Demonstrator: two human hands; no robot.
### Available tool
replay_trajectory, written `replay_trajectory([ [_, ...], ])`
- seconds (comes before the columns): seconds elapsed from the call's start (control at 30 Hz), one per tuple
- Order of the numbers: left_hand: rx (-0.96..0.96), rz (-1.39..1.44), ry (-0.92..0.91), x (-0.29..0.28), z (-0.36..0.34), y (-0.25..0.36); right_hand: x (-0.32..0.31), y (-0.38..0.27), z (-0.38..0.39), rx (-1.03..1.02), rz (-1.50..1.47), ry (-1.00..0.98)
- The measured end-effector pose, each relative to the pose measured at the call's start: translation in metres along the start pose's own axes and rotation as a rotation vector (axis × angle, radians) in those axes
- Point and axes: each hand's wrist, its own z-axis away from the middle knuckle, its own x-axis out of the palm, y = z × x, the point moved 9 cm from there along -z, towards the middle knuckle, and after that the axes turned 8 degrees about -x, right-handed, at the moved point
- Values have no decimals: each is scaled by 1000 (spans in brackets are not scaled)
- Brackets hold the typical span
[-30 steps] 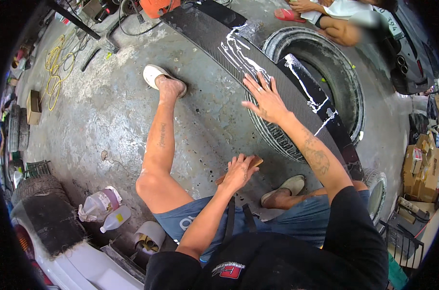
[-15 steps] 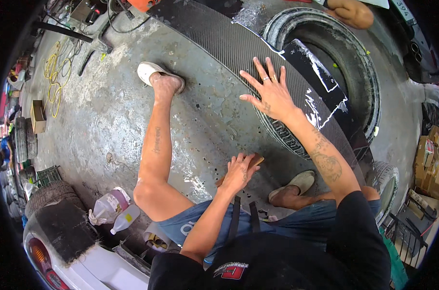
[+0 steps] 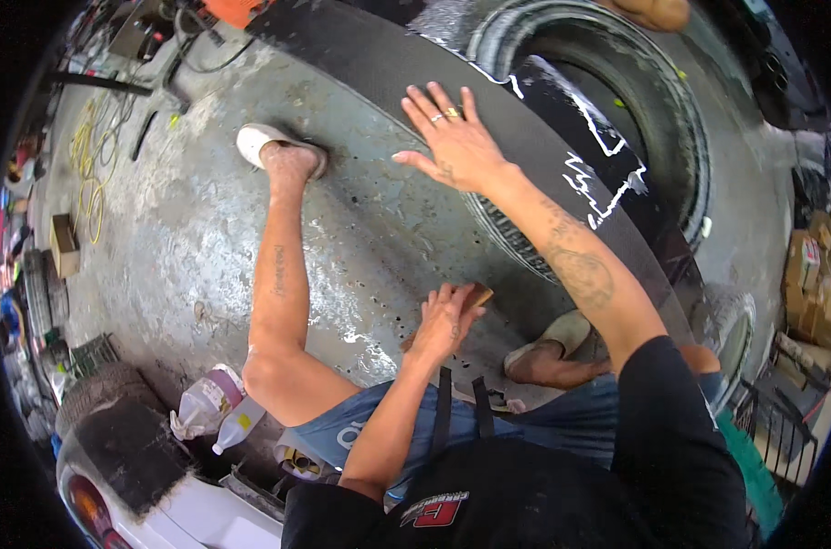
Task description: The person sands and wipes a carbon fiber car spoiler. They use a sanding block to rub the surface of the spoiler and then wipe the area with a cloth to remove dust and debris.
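Note:
A long dark carbon-fibre panel (image 3: 342, 50) crosses the upper middle over a large tyre (image 3: 685, 151), with white streaks along its right part. My right hand (image 3: 454, 139) is palm down on the panel, fingers spread, holding nothing. Lower down, between my legs, my left hand (image 3: 444, 320) grips a tan-brown block (image 3: 477, 295). A black piece (image 3: 603, 105) with white edging sits beside the panel, within the tyre's ring.
Yellow cord (image 3: 91, 165) and a cardboard box (image 3: 64, 245) lie left. Plastic jugs (image 3: 205, 398) stand by a white car part (image 3: 196, 517). Cardboard boxes (image 3: 807, 284) stack at right, near another tyre (image 3: 735, 329). Someone's bare knee (image 3: 644, 11) shows at the top.
My right hand has slid left and up along the panel, fingers spread. The view has shifted, leaving less of the other person visible. My left hand has stayed around the block.

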Motion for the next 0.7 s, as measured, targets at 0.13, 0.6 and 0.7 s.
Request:
replay_trajectory([
  [0.13, -45, -33, -4, -2, -1, -7, -13, 12, 35, 53, -30, 27],
  [0.6, 51, -44, -44, 4, 7, 5, -38, 5, 101, 258, 85, 125],
  [0.7, 45, -61, -32, 1, 6, 13, -44, -1, 113, 106, 31, 144],
])
